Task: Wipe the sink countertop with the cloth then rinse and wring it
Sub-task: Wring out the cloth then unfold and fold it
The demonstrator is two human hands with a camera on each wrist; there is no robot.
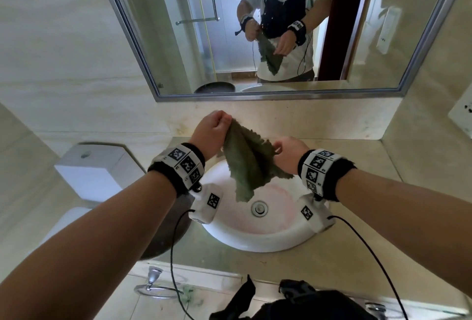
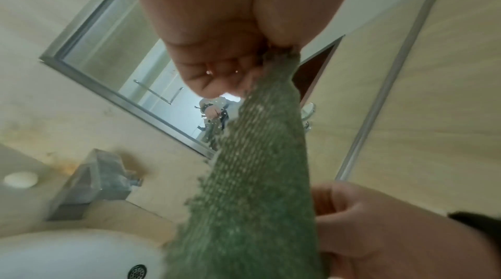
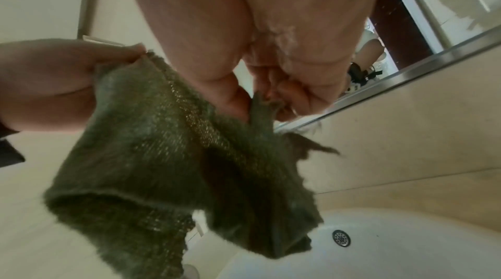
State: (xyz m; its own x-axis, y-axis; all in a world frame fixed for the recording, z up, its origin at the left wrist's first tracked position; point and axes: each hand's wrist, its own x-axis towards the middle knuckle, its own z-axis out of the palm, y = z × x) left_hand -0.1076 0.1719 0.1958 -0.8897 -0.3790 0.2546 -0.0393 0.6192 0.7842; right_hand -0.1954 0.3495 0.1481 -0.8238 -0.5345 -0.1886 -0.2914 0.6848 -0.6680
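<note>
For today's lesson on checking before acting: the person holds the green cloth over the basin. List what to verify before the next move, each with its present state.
1. Left hand grips the top corner of the cloth: ok.
2. Right hand pinches the cloth's edge: ok.
3. Cloth hangs over the sink, so drips land in the basin: ok.
4. Cloth is opened out, not bunched: ok.
5. Tap running: no water shows at it in the left wrist view, but cannot tell for sure.
6. Countertop wiped clean: cannot tell.
</note>
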